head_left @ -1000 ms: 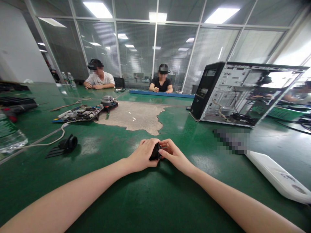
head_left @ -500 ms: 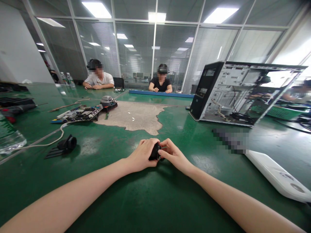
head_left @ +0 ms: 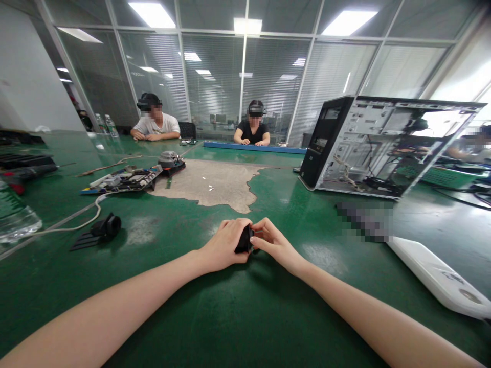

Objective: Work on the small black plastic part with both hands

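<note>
Left hand (head_left: 224, 246) — curled round black part (head_left: 243, 242)

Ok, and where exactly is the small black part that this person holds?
In the head view, the small black part is below centre in the left hand, the right hand at its right side, nearer than the tan patch.

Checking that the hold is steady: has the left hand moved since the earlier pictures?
No: the left hand, around the black part, shows no clear shift in any direction against the pale tabletop patch just beyond it.
</note>
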Demonstrator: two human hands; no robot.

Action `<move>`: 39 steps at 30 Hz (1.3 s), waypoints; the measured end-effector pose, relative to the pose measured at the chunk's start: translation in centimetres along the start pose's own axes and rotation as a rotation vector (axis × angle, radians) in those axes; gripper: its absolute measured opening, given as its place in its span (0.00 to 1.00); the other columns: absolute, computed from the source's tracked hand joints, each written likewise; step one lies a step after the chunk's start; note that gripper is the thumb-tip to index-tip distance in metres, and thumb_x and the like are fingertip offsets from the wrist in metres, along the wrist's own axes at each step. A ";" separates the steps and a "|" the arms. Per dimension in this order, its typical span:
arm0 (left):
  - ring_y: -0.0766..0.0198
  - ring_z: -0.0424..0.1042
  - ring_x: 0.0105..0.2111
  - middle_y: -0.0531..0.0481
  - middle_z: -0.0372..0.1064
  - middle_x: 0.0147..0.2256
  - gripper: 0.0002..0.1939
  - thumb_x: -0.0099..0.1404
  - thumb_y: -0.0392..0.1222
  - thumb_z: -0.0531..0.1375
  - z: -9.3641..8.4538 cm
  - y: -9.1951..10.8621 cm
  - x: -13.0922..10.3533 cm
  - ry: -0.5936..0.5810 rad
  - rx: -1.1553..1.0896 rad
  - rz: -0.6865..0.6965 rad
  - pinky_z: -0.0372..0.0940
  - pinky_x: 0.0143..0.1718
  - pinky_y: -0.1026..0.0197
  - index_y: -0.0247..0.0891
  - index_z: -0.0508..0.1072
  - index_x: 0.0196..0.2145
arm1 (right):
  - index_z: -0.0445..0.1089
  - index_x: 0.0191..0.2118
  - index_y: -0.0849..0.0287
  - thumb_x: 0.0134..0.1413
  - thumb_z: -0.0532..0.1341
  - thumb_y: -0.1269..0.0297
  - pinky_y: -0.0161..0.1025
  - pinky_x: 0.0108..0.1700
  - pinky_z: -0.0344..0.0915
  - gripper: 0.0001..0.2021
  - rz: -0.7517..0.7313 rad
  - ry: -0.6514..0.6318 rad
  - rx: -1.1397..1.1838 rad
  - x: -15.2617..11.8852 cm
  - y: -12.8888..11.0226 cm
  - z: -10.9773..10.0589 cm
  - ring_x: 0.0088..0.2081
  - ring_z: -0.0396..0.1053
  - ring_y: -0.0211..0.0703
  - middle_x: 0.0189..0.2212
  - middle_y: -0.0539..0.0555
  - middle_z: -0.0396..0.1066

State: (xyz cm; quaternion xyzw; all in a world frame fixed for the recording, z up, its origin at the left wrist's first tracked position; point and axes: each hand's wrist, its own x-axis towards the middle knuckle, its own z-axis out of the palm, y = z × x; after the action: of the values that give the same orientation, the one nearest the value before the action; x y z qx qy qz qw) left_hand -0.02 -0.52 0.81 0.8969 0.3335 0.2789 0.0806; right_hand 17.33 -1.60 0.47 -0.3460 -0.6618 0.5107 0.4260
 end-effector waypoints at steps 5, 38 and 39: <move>0.56 0.62 0.44 0.47 0.61 0.44 0.28 0.49 0.37 0.59 0.0 0.0 0.0 -0.003 0.002 0.000 0.52 0.47 0.52 0.40 0.53 0.48 | 0.57 0.35 0.56 0.48 0.60 0.60 0.37 0.36 0.63 0.11 0.008 0.023 -0.002 0.1 0.2 0.1 0.35 0.64 0.36 0.34 0.49 0.63; 0.56 0.62 0.43 0.48 0.61 0.43 0.28 0.49 0.37 0.58 0.0 -0.1 0.0 -0.002 -0.008 -0.005 0.52 0.47 0.51 0.41 0.52 0.48 | 0.59 0.35 0.56 0.47 0.60 0.59 0.37 0.37 0.63 0.11 0.003 0.014 -0.035 0.0 0.0 0.1 0.37 0.65 0.38 0.33 0.49 0.64; 0.56 0.62 0.43 0.48 0.62 0.43 0.28 0.49 0.37 0.59 0.0 -0.1 0.0 -0.003 -0.008 -0.005 0.52 0.47 0.51 0.41 0.52 0.48 | 0.59 0.35 0.56 0.48 0.60 0.58 0.37 0.36 0.63 0.11 0.007 0.019 -0.034 0.0 0.1 0.0 0.36 0.65 0.38 0.32 0.49 0.64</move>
State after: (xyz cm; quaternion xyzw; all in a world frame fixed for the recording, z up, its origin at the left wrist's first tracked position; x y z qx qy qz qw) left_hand -0.03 -0.47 0.81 0.8961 0.3347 0.2786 0.0857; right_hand 17.29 -1.58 0.34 -0.3604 -0.6651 0.4976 0.4244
